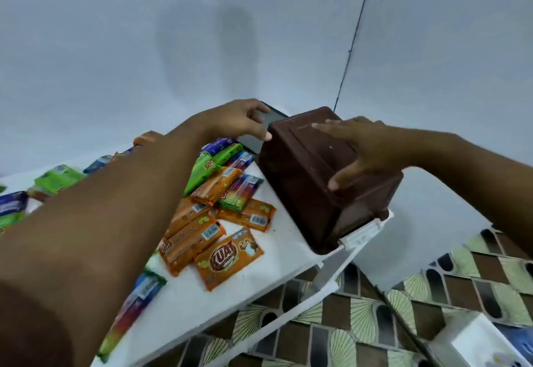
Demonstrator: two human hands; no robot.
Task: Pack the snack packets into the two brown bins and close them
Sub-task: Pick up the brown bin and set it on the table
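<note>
A brown bin [305,193] with its lid on stands at the right corner of the white table [259,268]. My right hand [366,150] lies spread across the lid, thumb hooked at its near edge. My left hand [239,120] reaches over the packets and grips the bin's far left corner with its fingertips. Several snack packets lie loose to the left of the bin: orange ones [227,257], green ones [202,170] and purple-blue ones [242,190]. My left forearm hides part of the pile. I see only one brown bin.
A dark flat object [253,139] lies behind the bin under my left hand. The table edge runs just right of the bin, above a patterned floor [432,289]. A white box [476,340] sits on the floor at lower right. A pale wall stands close behind.
</note>
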